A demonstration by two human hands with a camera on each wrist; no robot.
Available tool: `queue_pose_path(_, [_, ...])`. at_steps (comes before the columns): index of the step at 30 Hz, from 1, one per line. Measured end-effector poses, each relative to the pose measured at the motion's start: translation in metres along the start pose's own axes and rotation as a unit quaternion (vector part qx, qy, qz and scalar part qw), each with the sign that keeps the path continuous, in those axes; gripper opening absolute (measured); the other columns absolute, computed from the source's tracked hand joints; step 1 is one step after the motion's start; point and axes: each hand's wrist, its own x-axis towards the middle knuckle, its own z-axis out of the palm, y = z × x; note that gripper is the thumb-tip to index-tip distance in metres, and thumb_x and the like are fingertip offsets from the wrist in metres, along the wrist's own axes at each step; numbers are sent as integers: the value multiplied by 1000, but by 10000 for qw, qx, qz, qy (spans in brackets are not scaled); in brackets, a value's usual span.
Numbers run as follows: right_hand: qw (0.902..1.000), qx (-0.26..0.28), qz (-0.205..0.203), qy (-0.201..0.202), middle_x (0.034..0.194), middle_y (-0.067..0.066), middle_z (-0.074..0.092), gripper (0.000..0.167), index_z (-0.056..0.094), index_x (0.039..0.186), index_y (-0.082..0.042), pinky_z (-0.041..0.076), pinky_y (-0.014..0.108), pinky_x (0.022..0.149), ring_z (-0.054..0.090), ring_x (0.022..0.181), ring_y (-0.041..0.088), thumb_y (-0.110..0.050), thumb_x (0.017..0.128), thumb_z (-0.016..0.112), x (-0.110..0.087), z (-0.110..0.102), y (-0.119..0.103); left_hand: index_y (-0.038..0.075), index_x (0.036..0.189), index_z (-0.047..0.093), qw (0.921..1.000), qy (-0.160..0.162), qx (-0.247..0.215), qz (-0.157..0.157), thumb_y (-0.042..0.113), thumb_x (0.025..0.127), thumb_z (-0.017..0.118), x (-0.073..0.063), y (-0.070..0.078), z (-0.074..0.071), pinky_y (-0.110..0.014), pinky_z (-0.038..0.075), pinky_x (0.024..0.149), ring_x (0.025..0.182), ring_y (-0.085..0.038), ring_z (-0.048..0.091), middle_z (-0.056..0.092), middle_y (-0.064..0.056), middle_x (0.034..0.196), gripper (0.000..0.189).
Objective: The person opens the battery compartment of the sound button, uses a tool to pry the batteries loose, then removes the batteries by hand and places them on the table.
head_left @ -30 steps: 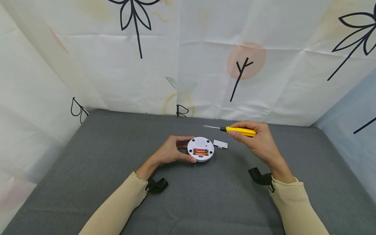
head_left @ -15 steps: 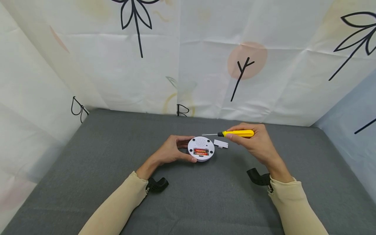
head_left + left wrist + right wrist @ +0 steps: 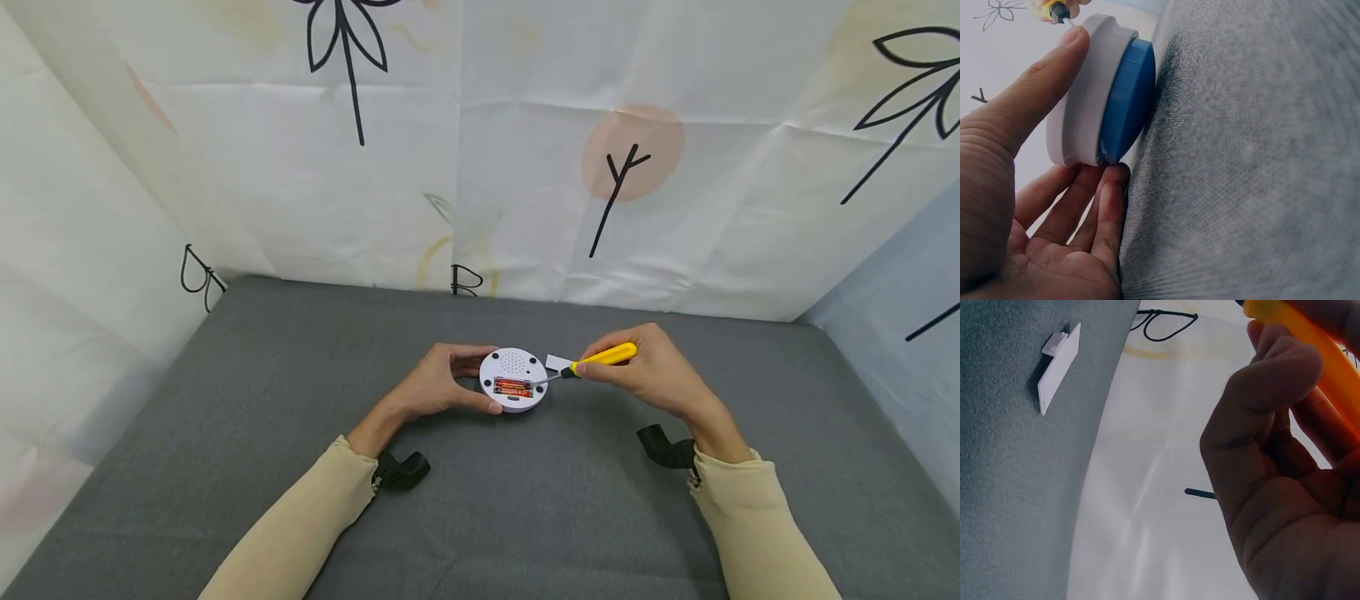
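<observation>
A round white device (image 3: 513,362) with a blue dome (image 3: 1132,100) on its underside lies with its battery bay facing up. Red batteries (image 3: 513,387) fill the bay. My left hand (image 3: 442,385) grips the device by its rim, thumb on the near side and fingers on the far side. My right hand (image 3: 651,367) holds a flat-tip screwdriver by its yellow handle (image 3: 611,354). The screwdriver's tip reaches the right end of the battery bay. Just right of the device lies a small white battery cover (image 3: 557,362), partly hidden behind the screwdriver in the head view.
Grey cloth (image 3: 480,500) covers the table. White printed fabric (image 3: 525,167) hangs behind it and at both sides. A black camera mount (image 3: 402,472) sits at the left wrist, and another black mount (image 3: 664,447) at the right.
My right hand has brought the screwdriver down and turned it, so its tip moved from above the device to the battery bay. The left hand and device stay in place.
</observation>
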Motion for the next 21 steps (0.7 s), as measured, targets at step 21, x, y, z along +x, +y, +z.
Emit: queue_pose_path(21, [9971, 421, 630, -82, 65, 8, 58, 18, 76, 90, 4, 49, 29, 54, 53, 59, 19, -15, 88, 78, 4, 8, -1, 9, 137, 65, 9994, 135, 263, 165, 8, 66, 97, 0, 1, 1, -37, 51, 100, 113, -19, 65, 65, -4, 133, 79])
